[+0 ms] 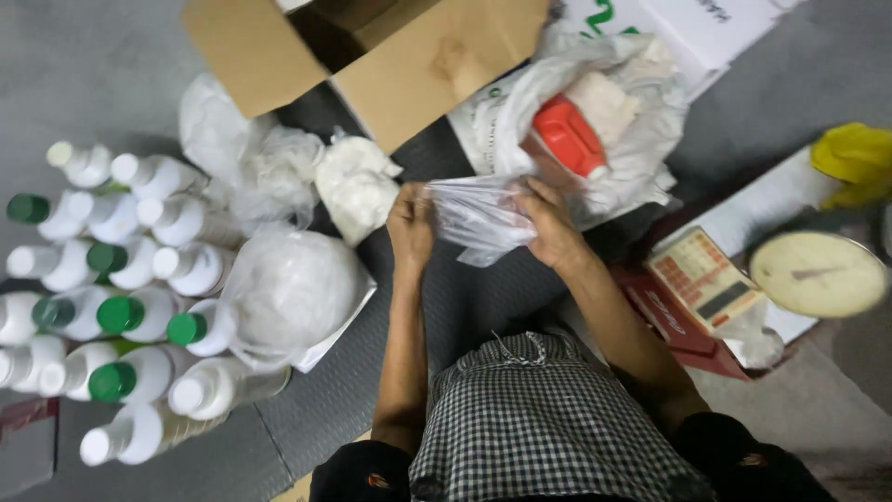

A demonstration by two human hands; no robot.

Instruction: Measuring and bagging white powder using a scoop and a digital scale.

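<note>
Both my hands hold a small clear plastic bag (476, 216) stretched between them above the grey mat. My left hand (410, 227) pinches its left edge. My right hand (549, 223) grips its right side with the fingers curled into the plastic. Just beyond the bag lies a large white plastic sack (641, 121) with white powder and a red scoop (569, 135) in it. My checked shorts (544, 418) fill the lower middle of the view.
Several white bottles (121, 297), some with green caps, lie in rows at left. White filled plastic bags (293, 288) sit beside them. An open cardboard box (390, 56) is at the top. A calculator (701, 279) and a dial scale (818, 274) stand at right.
</note>
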